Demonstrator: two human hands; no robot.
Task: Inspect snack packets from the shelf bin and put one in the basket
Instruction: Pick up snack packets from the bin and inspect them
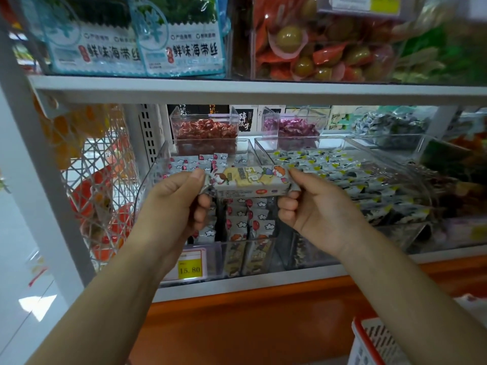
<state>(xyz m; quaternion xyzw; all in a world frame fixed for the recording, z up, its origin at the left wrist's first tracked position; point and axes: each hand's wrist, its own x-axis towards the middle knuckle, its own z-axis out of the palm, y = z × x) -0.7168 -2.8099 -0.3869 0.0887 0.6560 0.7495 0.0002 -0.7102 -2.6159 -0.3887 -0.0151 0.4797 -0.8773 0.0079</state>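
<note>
Only a corner of the basket [379, 335] shows

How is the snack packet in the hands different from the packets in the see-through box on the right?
The held packet is pale grey with a yellow cartoon patch; the right bin's packets look dark with yellow marks. The held packet is stretched level between the left hand and right hand, pinched at its ends; the bin's packets lie piled. Both are small sealed wrappers.
</note>
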